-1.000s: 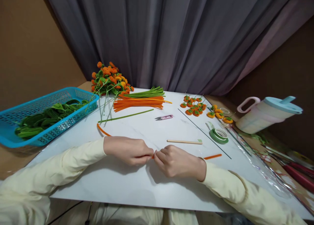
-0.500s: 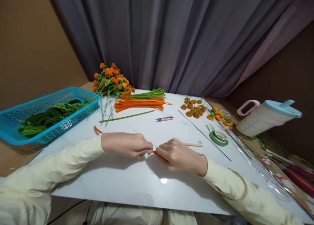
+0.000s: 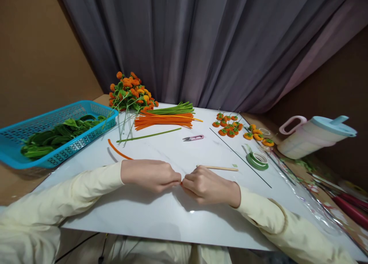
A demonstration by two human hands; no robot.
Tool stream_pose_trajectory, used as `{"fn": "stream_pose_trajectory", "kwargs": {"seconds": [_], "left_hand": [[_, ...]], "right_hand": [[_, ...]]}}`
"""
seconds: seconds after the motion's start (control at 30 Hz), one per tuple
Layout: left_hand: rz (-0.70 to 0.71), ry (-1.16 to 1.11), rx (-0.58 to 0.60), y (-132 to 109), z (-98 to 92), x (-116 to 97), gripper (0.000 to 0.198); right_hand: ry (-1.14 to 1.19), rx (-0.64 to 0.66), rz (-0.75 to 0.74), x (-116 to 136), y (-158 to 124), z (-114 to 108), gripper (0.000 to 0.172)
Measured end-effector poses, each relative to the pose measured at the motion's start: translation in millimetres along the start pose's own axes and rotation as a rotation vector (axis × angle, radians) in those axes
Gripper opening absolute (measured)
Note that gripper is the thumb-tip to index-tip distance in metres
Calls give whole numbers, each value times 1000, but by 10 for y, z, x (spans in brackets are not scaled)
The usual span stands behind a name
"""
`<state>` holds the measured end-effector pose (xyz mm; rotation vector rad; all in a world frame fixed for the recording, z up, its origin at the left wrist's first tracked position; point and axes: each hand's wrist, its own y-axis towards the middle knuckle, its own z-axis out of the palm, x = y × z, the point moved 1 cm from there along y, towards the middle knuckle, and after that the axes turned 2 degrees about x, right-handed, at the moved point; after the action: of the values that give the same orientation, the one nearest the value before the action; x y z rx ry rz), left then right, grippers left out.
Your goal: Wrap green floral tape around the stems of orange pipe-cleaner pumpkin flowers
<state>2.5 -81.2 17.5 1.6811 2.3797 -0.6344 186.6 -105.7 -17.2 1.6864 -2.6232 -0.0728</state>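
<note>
My left hand (image 3: 153, 175) and my right hand (image 3: 208, 185) meet fingertip to fingertip above the front of the white table (image 3: 143, 218). Both are closed in a pinch on an orange pipe cleaner (image 3: 118, 152). Its long tail curves out behind my left hand, and a speck of orange shows between the fingertips; the stretch within the fingers is hidden. Just behind my right hand lies a thin wooden stick (image 3: 221, 168). Farther back are pink thread snips (image 3: 194, 137) and one green pipe cleaner (image 3: 149, 135).
Bundles of orange pipe cleaners (image 3: 163, 121) and green pipe cleaners (image 3: 172, 109) lie at the back beside orange flowers (image 3: 130, 89). A blue basket (image 3: 54, 158) holds green leaves at left. Small flower heads (image 3: 230, 126), green tape (image 3: 255, 162) and a tumbler (image 3: 310, 137) are at right.
More of the orange pipe cleaner's tail shows behind my left hand. My hands have shifted slightly, and more of the wooden stick is uncovered.
</note>
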Motion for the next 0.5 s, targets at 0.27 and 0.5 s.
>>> {"fn": "stream_pose_trajectory", "kwargs": {"seconds": [0.27, 0.5], "left_hand": [[7, 37, -6, 8, 36, -8, 21], [-37, 50, -37, -22, -40, 24, 24]], "right_hand": [[-93, 77, -6, 70, 5, 21, 24], [-158, 136, 42, -72, -33, -144, 26]]}}
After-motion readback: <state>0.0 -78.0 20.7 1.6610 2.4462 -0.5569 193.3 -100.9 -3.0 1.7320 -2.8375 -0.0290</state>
